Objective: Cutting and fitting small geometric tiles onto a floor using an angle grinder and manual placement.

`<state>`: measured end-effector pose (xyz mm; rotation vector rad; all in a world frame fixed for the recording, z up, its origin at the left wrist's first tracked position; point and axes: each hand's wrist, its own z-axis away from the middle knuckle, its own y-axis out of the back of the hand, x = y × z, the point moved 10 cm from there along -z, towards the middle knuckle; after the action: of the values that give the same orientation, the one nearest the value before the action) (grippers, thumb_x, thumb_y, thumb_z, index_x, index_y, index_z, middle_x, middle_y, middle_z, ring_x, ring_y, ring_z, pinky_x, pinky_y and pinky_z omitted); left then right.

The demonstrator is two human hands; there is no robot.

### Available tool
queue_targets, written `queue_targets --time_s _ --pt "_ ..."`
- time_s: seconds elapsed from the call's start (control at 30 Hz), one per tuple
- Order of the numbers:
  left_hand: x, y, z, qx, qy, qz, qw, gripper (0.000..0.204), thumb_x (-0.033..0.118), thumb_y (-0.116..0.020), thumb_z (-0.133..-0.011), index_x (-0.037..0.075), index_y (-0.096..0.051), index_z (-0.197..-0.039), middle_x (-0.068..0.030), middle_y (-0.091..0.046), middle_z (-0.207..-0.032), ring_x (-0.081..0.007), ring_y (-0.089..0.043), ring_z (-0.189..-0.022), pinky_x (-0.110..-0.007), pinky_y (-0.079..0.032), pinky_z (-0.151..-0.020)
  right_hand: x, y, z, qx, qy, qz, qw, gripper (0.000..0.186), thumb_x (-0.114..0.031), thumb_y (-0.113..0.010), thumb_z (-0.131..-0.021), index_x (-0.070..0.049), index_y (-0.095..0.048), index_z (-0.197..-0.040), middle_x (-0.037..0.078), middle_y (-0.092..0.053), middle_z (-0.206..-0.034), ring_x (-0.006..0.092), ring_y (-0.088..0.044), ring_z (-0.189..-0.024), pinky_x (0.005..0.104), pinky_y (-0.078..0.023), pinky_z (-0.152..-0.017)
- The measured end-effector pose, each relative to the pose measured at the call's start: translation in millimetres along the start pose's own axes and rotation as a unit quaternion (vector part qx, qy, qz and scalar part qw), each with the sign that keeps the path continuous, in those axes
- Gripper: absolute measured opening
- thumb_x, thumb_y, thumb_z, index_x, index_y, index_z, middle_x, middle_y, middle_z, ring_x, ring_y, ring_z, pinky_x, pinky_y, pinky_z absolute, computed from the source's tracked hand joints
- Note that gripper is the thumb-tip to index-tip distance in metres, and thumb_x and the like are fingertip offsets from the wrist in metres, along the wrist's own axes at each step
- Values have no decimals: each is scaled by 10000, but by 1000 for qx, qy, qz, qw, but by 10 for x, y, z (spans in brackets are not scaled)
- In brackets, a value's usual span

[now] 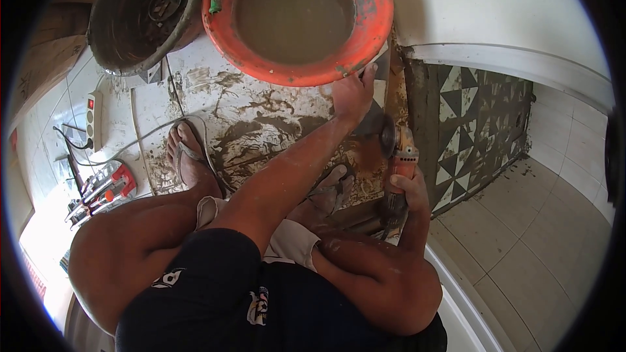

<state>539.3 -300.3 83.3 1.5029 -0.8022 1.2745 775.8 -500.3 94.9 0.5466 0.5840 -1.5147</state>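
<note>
Your R hand [411, 189] is wrapped round the grinder [407, 164], just right of R foot [319, 203]. L hand [353, 98]'s by the bucket [274, 77] rim; can't tell its grip. If disc [388, 135] snags, could kick into L hand or toes [339, 171]; spilt water [293, 13] might short it.

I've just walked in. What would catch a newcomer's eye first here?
Probably the big orange tub at the top centre, full of murky brown liquid, with the left hand at its near rim. Next, right of centre, the right hand grips an orange angle grinder. Further right, smeared black-and-white triangle-patterned tiles stand out beside plain floor tiles.
</note>
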Motion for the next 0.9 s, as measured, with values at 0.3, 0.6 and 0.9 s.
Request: queue_targets --time_s 0.3,0.6,0.9 --pt "-63 -69 30 -23 14 -15 1000 324 299 -599 -994 -9 -701 -1003 -235 -675 -992 -440 -620 -959 -518 -473 -854 241 -26 282 45 -10 -6 999 522 -173 -812 -731 -25 -582 -1176 47 -667 -962 143 -640 -814 309 -535 -751" --pt "-214 -306 59 -185 148 -48 970 380 341 -602 -1001 -24 -663 -1084 -268 -645 -1050 -436 -603 -1000 -471 -457 -911 328 -36 632 78 33 -81 993 514 -173 -801 -743 -3 -576 -1172 89 -688 -961 187 -684 -806 329 -565 -728" --pt "-648 18 -112 -171 125 42 976 514 445 -531 -1054 -52 -635 -1137 -79 -654 -1002 -191 -567 -930 -361 -473 -882 644 -79 891 169 109 -284 937 570 -344 -747 -823 9 -564 -1232 143 -698 -988 242 -699 -836 367 -567 -742"
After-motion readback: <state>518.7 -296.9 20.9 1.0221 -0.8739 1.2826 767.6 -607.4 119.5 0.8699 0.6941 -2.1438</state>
